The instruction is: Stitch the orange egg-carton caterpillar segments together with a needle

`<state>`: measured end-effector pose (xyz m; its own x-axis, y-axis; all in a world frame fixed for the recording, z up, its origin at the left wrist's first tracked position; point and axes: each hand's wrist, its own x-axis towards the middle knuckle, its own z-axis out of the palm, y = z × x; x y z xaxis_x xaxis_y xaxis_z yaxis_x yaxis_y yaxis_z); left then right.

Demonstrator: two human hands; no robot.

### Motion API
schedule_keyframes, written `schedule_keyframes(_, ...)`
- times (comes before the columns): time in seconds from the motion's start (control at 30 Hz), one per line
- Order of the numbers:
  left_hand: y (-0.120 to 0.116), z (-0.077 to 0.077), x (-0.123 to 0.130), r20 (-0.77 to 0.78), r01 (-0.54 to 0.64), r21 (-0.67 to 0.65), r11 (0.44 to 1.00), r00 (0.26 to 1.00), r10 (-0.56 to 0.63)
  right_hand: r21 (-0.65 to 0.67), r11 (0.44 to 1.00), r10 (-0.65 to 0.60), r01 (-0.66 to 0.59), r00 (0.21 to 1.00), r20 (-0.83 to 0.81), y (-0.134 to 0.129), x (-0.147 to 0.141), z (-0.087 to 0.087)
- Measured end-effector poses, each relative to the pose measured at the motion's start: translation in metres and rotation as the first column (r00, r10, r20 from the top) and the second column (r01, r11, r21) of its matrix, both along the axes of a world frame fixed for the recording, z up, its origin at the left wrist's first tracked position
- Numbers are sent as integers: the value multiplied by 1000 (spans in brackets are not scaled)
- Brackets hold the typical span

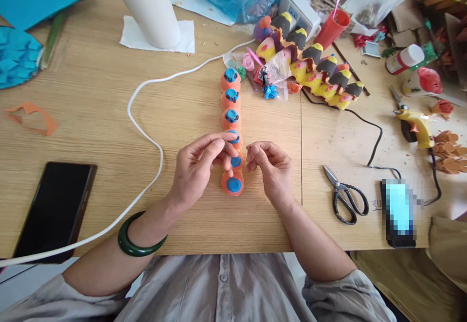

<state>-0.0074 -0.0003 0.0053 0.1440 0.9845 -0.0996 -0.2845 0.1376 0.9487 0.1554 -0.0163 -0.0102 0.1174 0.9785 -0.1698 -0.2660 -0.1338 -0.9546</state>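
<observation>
Presently, from left to right, risks as judged:

- Black phone with a dark screen (54, 210): outward of the left forearm, by the table edge; a snag on the cable crossing its lower end could drag it.
- Thick white cable (161, 156): curving just left of the left hand; a sideways sweep could catch it.
- Left hand (197, 166): thumb drawn against bent fingers, index finger reaching over the row; whether a small piece is pinched, cannot tell.
- Row of orange rounded cups topped with blue discs (231, 115): beneath the left fingertips, between the hands, running away from the wearer; it may slide or tip if a fingertip brushes it, as neither hand appears to steady it.
- Right hand (270, 166): thumb and fingertips closely gathered, just right of the row; any tiny content cannot be told, and could drop if the pinch slackens.
- Black-handled metal scissors (341, 186): right of the right hand, blades parted; a careless reach might meet an edge.

Writing: dark marks on the wood beyond the scissors, blurred, unreadable; white bottle with red band (404, 59), far beyond the right hand, lettering too small. Brands: none legible.
</observation>
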Motion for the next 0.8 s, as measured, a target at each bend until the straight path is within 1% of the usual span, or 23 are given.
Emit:
schedule_keyframes(0.1, 1, 3, 0, 41, 3, -14, 1000, 999, -3, -10, 1000, 11, -11, 1000, 21, 0, 0, 0)
schedule_keyframes(0.23, 1, 5, 0, 78, 87, -108, 990, 994, -79, -6, 999, 41, -41, 999, 26, 0, 0, 1)
schedule_keyframes(0.3, 0, 4, -1, 77, 103, -128, 986, 993, -94, 3, 998, 58, -58, 998, 13, -1, 0, 2)
schedule_keyframes(0.47, -2, 1, -1, -44, 102, -23, 995, 994, -103, 6, 997, 81, -81, 997, -1, -2, 0, 2)
schedule_keyframes(0.63, -1, 3, 1, -161, 75, 0, 997, 984, -74, -3, 991, 133, -133, 991, 14, -4, 0, 3)
schedule_keyframes(0.8, -1, 4, 1, -191, 68, 18, 998, 980, -63, 33, 981, 191, -191, 982, 6, -6, 0, 4)
